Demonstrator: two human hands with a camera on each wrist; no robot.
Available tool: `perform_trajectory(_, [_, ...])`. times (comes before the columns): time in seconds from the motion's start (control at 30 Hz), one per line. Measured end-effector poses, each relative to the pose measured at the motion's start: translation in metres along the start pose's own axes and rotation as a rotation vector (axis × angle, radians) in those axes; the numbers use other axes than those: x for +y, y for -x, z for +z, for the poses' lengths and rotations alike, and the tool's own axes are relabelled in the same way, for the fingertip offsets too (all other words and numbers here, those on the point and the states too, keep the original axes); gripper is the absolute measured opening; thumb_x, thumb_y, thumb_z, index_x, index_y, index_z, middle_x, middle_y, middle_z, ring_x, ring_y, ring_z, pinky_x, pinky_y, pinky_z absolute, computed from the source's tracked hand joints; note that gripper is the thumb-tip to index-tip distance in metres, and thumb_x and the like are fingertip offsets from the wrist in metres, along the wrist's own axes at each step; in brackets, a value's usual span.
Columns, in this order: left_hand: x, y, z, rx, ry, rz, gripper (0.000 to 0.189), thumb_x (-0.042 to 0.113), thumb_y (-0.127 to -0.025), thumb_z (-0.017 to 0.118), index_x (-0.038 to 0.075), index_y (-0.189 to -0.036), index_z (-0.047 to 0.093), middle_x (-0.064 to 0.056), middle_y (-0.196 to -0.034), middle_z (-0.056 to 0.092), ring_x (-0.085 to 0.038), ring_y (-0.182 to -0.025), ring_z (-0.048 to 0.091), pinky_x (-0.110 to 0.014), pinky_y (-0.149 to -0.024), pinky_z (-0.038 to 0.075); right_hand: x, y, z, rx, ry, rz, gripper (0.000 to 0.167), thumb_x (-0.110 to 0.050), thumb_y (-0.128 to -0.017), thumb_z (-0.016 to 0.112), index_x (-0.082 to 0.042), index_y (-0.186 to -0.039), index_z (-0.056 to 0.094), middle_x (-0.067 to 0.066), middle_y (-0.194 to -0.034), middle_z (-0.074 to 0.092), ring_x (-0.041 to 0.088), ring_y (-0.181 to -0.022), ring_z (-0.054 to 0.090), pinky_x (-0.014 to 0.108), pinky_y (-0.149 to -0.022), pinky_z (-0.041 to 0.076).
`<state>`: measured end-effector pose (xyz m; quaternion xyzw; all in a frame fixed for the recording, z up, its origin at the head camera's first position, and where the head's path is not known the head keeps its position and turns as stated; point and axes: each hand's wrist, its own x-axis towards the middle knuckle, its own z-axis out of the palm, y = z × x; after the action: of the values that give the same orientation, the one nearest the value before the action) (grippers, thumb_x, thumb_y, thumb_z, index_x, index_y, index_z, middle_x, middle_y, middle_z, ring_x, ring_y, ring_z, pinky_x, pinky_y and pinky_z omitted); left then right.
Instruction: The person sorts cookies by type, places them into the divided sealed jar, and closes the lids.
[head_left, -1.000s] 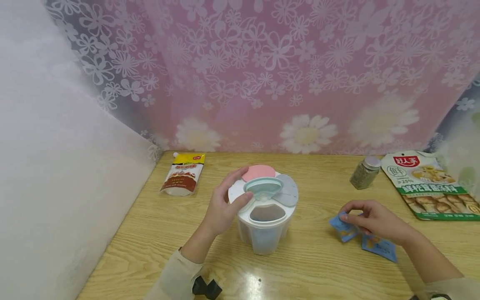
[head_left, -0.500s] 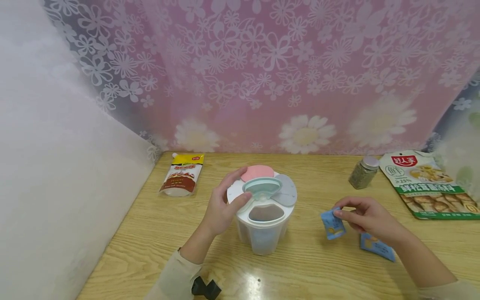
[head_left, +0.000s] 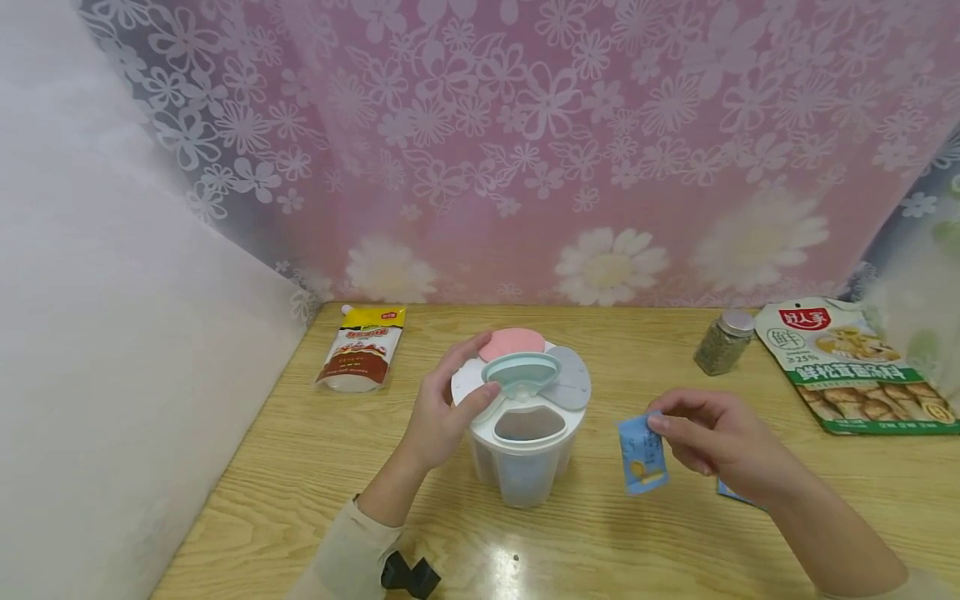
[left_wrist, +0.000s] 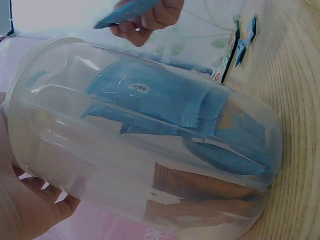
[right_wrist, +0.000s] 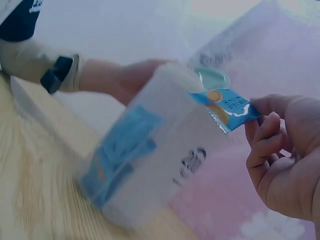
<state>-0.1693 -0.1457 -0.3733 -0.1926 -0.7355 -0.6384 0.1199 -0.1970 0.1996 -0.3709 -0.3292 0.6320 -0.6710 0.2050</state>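
Note:
My left hand (head_left: pixel 435 421) grips the rim of a translucent storage container (head_left: pixel 522 483), thumb on its white lid. The lid's mint flap (head_left: pixel 521 375) stands raised, beside pink and grey flaps that lie flat. At the front an uncovered opening (head_left: pixel 530 427) faces me. Through the wall, the left wrist view shows several blue packets (left_wrist: pixel 150 95) and brown packets (left_wrist: pixel 200 185) in separate compartments. To the right of the container, my right hand (head_left: pixel 731 442) pinches a small blue snack packet (head_left: pixel 642 456) by its corner, above the table and apart from the container.
Another blue packet (head_left: pixel 738 493) lies on the wooden table (head_left: pixel 300 500), mostly hidden under my right hand. A spouted pouch (head_left: pixel 363 350) is at back left. At back right are a glass jar (head_left: pixel 723 343) and a large mushroom-seasoning bag (head_left: pixel 855 367). A floral curtain (head_left: pixel 480 150) hangs behind.
My right hand has lifted one blue packet off the table beside the other and carried it left towards the container. The left hand keeps its grip in place.

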Motion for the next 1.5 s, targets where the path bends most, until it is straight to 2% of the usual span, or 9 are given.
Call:
perform_trajectory(0.13, [0.0, 0.0, 0.0, 0.002, -0.005, -0.01, 0.057, 0.023, -0.093, 0.064, 0.011, -0.147, 0.049, -0.01, -0.149, 0.049, -0.029, -0.129, 0.052, -0.022, -0.101, 0.048, -0.011, -0.01, 0.014, -0.022, -0.049, -0.04, 0.039, 0.008, -0.103, 0.037, -0.012, -0.111, 0.069, -0.009, -0.064, 0.048, 0.024, -0.044, 0.018, 0.036, -0.037, 0.018])
perform_trajectory(0.33, [0.0, 0.0, 0.0, 0.005, -0.012, -0.008, 0.057, 0.023, -0.093, 0.064, 0.01, -0.147, 0.049, -0.011, -0.148, 0.05, -0.03, -0.129, 0.052, -0.022, -0.101, 0.048, -0.025, -0.028, 0.033, -0.011, -0.017, -0.086, 0.037, 0.006, -0.102, 0.043, -0.017, -0.11, 0.071, 0.003, -0.058, 0.033, 0.023, -0.042, 0.019, 0.032, -0.036, 0.018])
perform_trajectory(0.47, [0.0, 0.0, 0.0, -0.002, -0.004, -0.002, 0.057, 0.024, -0.093, 0.064, 0.011, -0.147, 0.049, -0.011, -0.148, 0.049, -0.029, -0.128, 0.053, -0.023, -0.1, 0.049, -0.035, -0.037, 0.045, 0.06, 0.028, -0.073, 0.034, 0.003, -0.101, 0.048, -0.02, -0.106, 0.072, 0.008, -0.055, 0.026, 0.024, -0.042, 0.021, 0.034, -0.037, 0.018])
perform_trajectory(0.57, [0.0, 0.0, 0.0, -0.003, -0.001, 0.003, 0.057, 0.023, -0.093, 0.064, 0.01, -0.147, 0.049, -0.011, -0.148, 0.05, -0.027, -0.127, 0.054, -0.023, -0.1, 0.049, -0.043, -0.043, 0.053, 0.13, 0.079, -0.071, 0.03, 0.001, -0.1, 0.052, -0.021, -0.103, 0.073, 0.007, -0.053, 0.028, 0.025, -0.043, 0.023, 0.034, -0.037, 0.019])
perform_trajectory(0.77, [0.002, 0.001, 0.0, -0.006, 0.018, 0.008, 0.057, 0.021, -0.093, 0.065, 0.008, -0.147, 0.049, -0.013, -0.146, 0.05, -0.022, -0.121, 0.056, -0.023, -0.097, 0.051, -0.051, -0.055, 0.066, 0.264, 0.174, -0.098, 0.018, -0.003, -0.097, 0.061, -0.016, -0.1, 0.074, -0.001, -0.05, 0.038, 0.021, -0.043, 0.029, 0.036, -0.038, 0.023])
perform_trajectory(0.87, [0.002, 0.001, 0.0, -0.007, 0.032, 0.008, 0.057, 0.021, -0.094, 0.065, 0.007, -0.147, 0.049, -0.014, -0.146, 0.05, -0.019, -0.118, 0.056, -0.023, -0.095, 0.052, -0.051, -0.058, 0.071, 0.304, 0.192, -0.116, 0.014, -0.004, -0.095, 0.065, -0.014, -0.099, 0.075, -0.007, -0.058, 0.051, 0.018, -0.042, 0.032, 0.036, -0.037, 0.026])
perform_trajectory(1.07, [0.002, 0.0, 0.0, -0.014, 0.044, 0.007, 0.057, 0.02, -0.094, 0.064, 0.007, -0.147, 0.048, -0.014, -0.146, 0.049, -0.021, -0.117, 0.057, -0.025, -0.093, 0.054, -0.047, -0.062, 0.076, 0.267, 0.207, -0.166, 0.014, -0.001, -0.092, 0.068, -0.011, -0.099, 0.075, -0.008, -0.083, 0.069, 0.017, -0.042, 0.032, 0.035, -0.036, 0.027])
perform_trajectory(1.37, [0.002, -0.001, -0.001, -0.003, 0.017, -0.004, 0.057, 0.022, -0.094, 0.065, 0.009, -0.147, 0.049, -0.012, -0.149, 0.048, -0.028, -0.125, 0.053, -0.023, -0.098, 0.05, -0.04, -0.061, 0.078, 0.194, 0.299, -0.09, 0.013, -0.009, -0.094, 0.067, -0.009, -0.105, 0.073, -0.006, -0.09, 0.07, 0.017, -0.041, 0.029, 0.031, -0.035, 0.028])
perform_trajectory(1.5, [0.0, -0.001, 0.0, -0.003, 0.011, -0.001, 0.057, 0.022, -0.093, 0.065, 0.009, -0.147, 0.049, -0.012, -0.149, 0.049, -0.03, -0.128, 0.053, -0.023, -0.101, 0.048, -0.039, -0.058, 0.075, 0.2, 0.329, -0.045, 0.015, -0.013, -0.094, 0.069, -0.009, -0.107, 0.073, -0.005, -0.089, 0.069, 0.017, -0.043, 0.033, 0.031, -0.035, 0.03])
